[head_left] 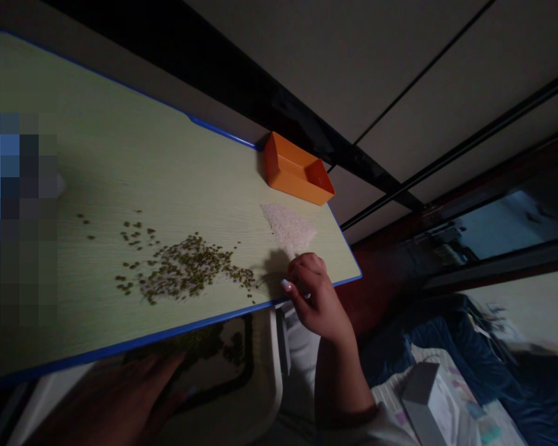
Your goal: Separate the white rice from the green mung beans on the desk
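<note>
Beans (186,266) lie loosely piled on the table (167,161), left of the rice (288,226), in our head view. Our right hand (311,291) is curled at the rice's near end; we cannot tell whether it grips anything. Our left hand (139,387) is at the basket (278,371), its grip lost in shadow. We'd best touch lightly, keeping both piles apart.

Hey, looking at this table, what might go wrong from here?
A few green beans lie close to the blue table edge, so a nudge might knock them off. The right hand is right beside the white rice pile and could scatter it. The orange box stands near the table's far edge; a bump might tip it off.
</note>
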A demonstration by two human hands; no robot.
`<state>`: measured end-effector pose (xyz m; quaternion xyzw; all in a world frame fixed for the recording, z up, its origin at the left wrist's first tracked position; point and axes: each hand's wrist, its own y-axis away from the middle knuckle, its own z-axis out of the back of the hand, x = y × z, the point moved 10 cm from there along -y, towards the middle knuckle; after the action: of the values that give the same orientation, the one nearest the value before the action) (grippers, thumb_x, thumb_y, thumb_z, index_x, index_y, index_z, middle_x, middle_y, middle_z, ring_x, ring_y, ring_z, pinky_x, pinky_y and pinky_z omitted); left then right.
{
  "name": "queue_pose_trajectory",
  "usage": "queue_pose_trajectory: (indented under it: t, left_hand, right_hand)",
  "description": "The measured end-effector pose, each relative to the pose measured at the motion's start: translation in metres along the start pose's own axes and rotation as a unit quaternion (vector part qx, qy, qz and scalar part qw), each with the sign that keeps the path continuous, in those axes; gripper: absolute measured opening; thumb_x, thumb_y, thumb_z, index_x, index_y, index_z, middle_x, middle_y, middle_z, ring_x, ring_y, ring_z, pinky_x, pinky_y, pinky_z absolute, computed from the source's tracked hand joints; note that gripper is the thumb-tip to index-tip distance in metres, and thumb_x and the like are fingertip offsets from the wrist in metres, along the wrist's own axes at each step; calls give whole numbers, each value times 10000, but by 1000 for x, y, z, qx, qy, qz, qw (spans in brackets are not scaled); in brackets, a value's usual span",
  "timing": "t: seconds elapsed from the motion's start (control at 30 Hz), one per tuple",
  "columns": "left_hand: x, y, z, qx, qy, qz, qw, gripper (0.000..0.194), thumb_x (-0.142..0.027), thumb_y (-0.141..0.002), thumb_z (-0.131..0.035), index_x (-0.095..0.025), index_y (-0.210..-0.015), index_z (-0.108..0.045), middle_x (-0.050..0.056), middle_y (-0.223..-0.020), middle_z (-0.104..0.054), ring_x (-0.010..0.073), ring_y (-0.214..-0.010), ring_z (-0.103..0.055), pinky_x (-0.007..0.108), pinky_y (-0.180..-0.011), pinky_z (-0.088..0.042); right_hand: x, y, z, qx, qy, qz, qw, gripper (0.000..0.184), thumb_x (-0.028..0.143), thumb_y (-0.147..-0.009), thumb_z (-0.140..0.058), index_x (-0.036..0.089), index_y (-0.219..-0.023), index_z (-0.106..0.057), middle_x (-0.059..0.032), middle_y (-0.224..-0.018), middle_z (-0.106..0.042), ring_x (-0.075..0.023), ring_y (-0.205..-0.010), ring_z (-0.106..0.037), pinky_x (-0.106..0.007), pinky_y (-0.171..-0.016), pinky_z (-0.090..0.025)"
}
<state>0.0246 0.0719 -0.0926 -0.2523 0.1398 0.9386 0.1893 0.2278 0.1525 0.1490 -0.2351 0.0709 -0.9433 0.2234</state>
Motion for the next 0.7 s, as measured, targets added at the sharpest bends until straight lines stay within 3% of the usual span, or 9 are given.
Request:
queue_pose_trajectory:
  t: [0.17, 0.4, 0.57, 0.7]
  left_hand:
    - [6, 1, -6, 8, -5, 7, 1000, 504, -520, -934, -442, -335, -1328, -696, 128, -1330, -757, 412, -1166, -722, 663, -1023, -538]
    - [0, -2, -1, 22, -6, 8, 1000, 504, -532, -936, -422, -353, -1315, -703, 115, -1324, -761, 419, -1137, -729, 675, -998, -540]
    - [4, 1, -4, 21, 25, 21, 999, 502, -541, -936, -446, -365, -1346, -677, 110, -1397, -720, 427, -1228, -692, 699, -1070, -499]
    - [2, 0, -3, 22, 27, 15, 999, 506, -537, -925, -454, -351, -1331, -691, 122, -1353, -745, 439, -1188, -710, 704, -1034, -522]
  right_hand:
    - [1, 0, -2, 3, -8, 5, 1000, 131, 251, -980, -515, 247, -853, -485, -54, -936, -588, -243, -958, -538, -437, -902, -409]
    - [8, 1, -5, 18, -17, 15, 1000, 167, 266, -993, -508, 250, -828, -485, -58, -930, -585, -247, -977, -544, -446, -916, -415]
    - [20, 0, -9, 53, -40, 43, 997, 165, 259, -988, -507, 248, -826, -475, -59, -947, -582, -246, -987, -546, -447, -919, -421]
    - [17, 1, -3, 53, -40, 43, 997, 147, 252, -989, -509, 247, -843, -491, -64, -977, -590, -249, -1012, -544, -449, -929, -420]
